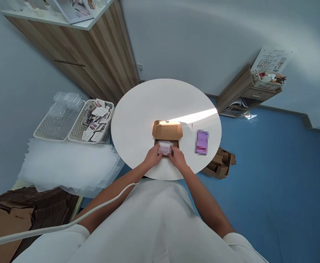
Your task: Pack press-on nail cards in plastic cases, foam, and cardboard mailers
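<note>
A small brown cardboard box (167, 132) lies near the front of the round white table, its lid folded up and back. Over its opening, a small pinkish packet in translucent wrap (165, 147) is held from both sides. My left hand (153, 156) grips the packet's left end, and my right hand (177, 157) grips its right end. Fingers on both hands are bent around the edges. Whether the packet touches the box floor is hidden. Right of the box lies a purple, pixelated rectangular item (201, 142), apart from both hands.
Left of the table (138, 109) stand a white basket of printed cards (96, 122), a basket with clear plastic cases (58, 117) and a stack of translucent sheets (69, 164). A carton of cardboard pieces (220, 164) sits on the floor at right. A white cable (94, 210) crosses my left arm.
</note>
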Action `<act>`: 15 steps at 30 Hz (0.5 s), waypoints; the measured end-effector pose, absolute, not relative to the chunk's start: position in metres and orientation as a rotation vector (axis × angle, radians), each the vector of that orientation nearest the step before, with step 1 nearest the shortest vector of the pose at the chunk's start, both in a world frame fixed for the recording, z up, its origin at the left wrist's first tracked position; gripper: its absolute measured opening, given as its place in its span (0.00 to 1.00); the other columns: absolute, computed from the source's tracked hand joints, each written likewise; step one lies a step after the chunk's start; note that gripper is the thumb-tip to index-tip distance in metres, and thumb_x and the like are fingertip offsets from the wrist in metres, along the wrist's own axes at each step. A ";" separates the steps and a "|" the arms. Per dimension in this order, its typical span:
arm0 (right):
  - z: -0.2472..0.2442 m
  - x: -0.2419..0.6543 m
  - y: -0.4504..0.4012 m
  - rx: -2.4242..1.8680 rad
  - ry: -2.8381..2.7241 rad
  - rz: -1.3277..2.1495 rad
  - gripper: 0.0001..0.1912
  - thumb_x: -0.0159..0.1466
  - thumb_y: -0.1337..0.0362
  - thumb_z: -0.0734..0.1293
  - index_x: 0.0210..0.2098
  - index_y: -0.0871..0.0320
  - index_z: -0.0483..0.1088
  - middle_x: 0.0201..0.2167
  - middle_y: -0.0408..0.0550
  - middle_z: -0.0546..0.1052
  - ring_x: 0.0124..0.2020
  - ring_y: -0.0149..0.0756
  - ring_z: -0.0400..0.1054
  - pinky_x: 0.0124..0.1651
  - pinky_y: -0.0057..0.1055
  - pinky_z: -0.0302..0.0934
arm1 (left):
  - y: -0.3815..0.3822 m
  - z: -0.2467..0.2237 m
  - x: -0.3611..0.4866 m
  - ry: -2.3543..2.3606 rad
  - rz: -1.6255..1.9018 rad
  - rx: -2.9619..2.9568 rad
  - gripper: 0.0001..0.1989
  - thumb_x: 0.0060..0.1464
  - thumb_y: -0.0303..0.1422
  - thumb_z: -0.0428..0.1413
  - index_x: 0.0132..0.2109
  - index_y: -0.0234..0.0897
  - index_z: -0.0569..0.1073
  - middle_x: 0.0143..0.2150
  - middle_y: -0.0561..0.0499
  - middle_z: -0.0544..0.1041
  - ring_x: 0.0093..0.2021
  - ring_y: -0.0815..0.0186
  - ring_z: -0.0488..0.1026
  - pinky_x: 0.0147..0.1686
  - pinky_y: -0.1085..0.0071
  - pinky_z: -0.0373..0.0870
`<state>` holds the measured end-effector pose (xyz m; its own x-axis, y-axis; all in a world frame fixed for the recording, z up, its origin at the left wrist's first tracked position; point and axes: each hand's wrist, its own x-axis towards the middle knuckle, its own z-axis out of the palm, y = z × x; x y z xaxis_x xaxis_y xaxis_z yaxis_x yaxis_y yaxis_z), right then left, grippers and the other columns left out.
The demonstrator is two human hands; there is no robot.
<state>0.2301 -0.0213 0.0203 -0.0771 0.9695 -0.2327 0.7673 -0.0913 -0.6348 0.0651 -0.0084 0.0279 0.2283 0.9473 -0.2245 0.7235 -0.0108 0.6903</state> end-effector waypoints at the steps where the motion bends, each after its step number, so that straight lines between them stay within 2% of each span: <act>1: 0.019 0.235 -0.023 -1.893 -1.837 0.894 0.22 0.57 0.66 0.60 0.51 0.58 0.60 0.50 0.53 0.66 0.50 0.40 0.60 0.50 0.36 0.56 | -0.011 0.027 0.063 1.593 0.454 1.807 0.17 0.50 0.31 0.50 0.48 0.34 0.64 0.51 0.41 0.66 0.53 0.56 0.63 0.49 0.61 0.62; 4: 0.015 0.248 -0.029 -1.973 -1.663 0.808 0.24 0.56 0.65 0.60 0.53 0.59 0.59 0.52 0.56 0.62 0.52 0.43 0.58 0.51 0.38 0.54 | -0.019 0.021 0.054 1.756 0.486 1.753 0.24 0.50 0.33 0.50 0.54 0.30 0.60 0.57 0.37 0.59 0.59 0.54 0.54 0.55 0.59 0.55; 7: 0.009 0.253 -0.035 -2.021 -1.558 0.998 0.27 0.56 0.61 0.60 0.54 0.61 0.58 0.48 0.57 0.65 0.44 0.41 0.64 0.47 0.37 0.58 | -0.022 0.010 0.049 1.729 0.384 1.652 0.24 0.50 0.35 0.50 0.54 0.31 0.60 0.52 0.39 0.65 0.55 0.54 0.60 0.51 0.60 0.59; 10: 0.004 0.250 -0.040 -1.976 -1.491 1.200 0.27 0.55 0.57 0.61 0.52 0.58 0.60 0.45 0.54 0.68 0.36 0.37 0.66 0.42 0.35 0.60 | -0.019 0.002 0.048 1.713 0.378 1.599 0.25 0.49 0.35 0.51 0.55 0.32 0.59 0.51 0.40 0.67 0.53 0.56 0.62 0.49 0.62 0.60; 12: 0.002 0.249 -0.039 -1.962 -1.392 1.244 0.28 0.53 0.53 0.62 0.52 0.56 0.60 0.47 0.52 0.67 0.37 0.38 0.66 0.42 0.35 0.60 | -0.014 0.001 0.047 1.757 0.390 1.554 0.27 0.50 0.36 0.50 0.56 0.31 0.59 0.53 0.38 0.65 0.54 0.55 0.61 0.49 0.62 0.60; 15: 0.001 0.254 -0.027 -1.962 -1.166 1.235 0.35 0.51 0.48 0.63 0.54 0.58 0.58 0.52 0.55 0.64 0.46 0.41 0.63 0.47 0.35 0.57 | -0.003 0.005 0.044 1.796 0.430 1.452 0.29 0.51 0.42 0.49 0.56 0.30 0.58 0.56 0.36 0.62 0.55 0.55 0.61 0.49 0.62 0.60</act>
